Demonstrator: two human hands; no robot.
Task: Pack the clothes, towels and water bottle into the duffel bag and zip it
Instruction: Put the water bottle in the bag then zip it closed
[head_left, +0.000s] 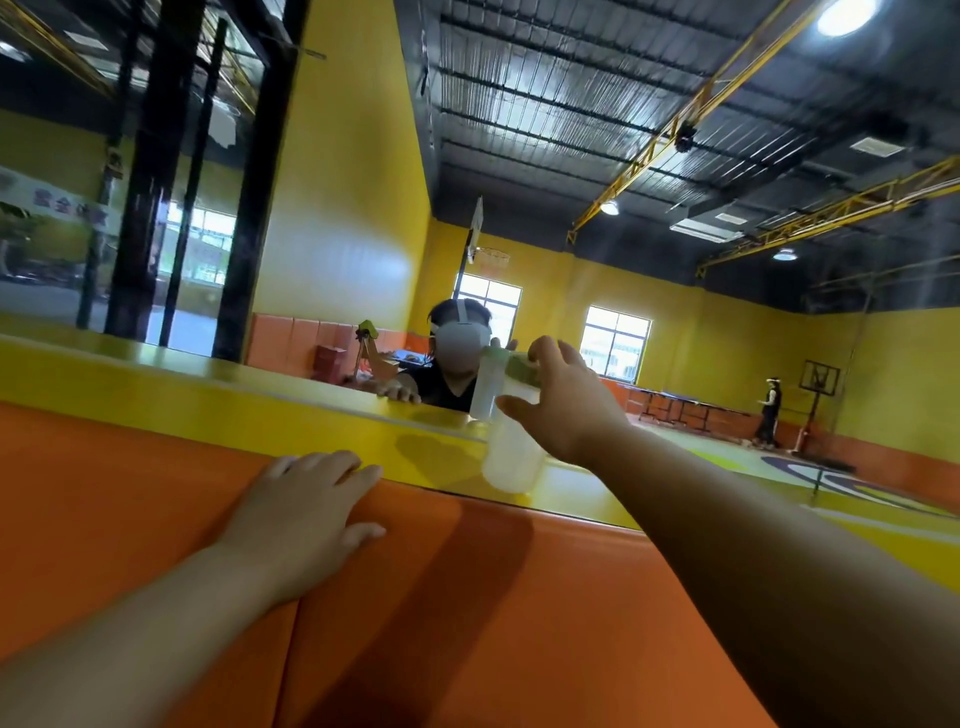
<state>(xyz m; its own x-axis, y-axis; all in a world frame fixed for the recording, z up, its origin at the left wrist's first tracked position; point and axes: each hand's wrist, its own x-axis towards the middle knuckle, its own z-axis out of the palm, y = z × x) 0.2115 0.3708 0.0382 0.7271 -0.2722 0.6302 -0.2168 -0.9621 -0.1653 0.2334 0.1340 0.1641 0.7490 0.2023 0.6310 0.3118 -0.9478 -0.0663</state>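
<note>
A translucent white water bottle (511, 460) with a green lid stands on a narrow yellow ledge (208, 387) in front of a wall mirror. My right hand (563, 402) reaches forward and grips the bottle's upper part, with the fingers over the lid and the thumb across the front. My left hand (306, 514) lies flat, fingers spread, on the top edge of the orange padded panel (156, 545) below the ledge. No duffel bag, clothes or towels are in view.
The mirror (337, 208) reflects me and the bottle. To the right the sports hall opens out, with a table tennis table (680, 408), a basketball stand (818, 387) and a person (771, 413) standing far off.
</note>
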